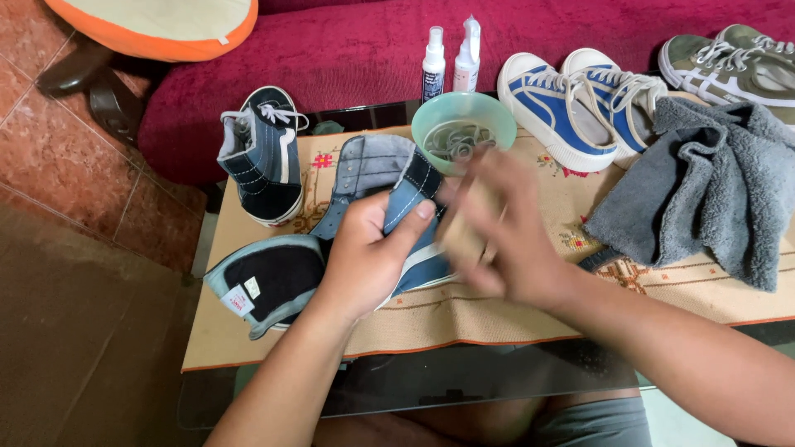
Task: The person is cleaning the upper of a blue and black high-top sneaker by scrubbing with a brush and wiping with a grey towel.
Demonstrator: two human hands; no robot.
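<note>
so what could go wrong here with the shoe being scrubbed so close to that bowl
1. The pale green plastic bowl sits just behind the right hand, which is blurred with motion; a backswing might tip it over the beige embroidered cloth mat.
2. The left hand holds the navy blue suede high-top shoe by one side only, so it could twist in that grip.

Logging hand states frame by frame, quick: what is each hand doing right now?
Left hand: closed on the blue high-top shoe, thumb across its side.
Right hand: motion-blurred, gripping a tan brush-like object against the shoe.
</note>
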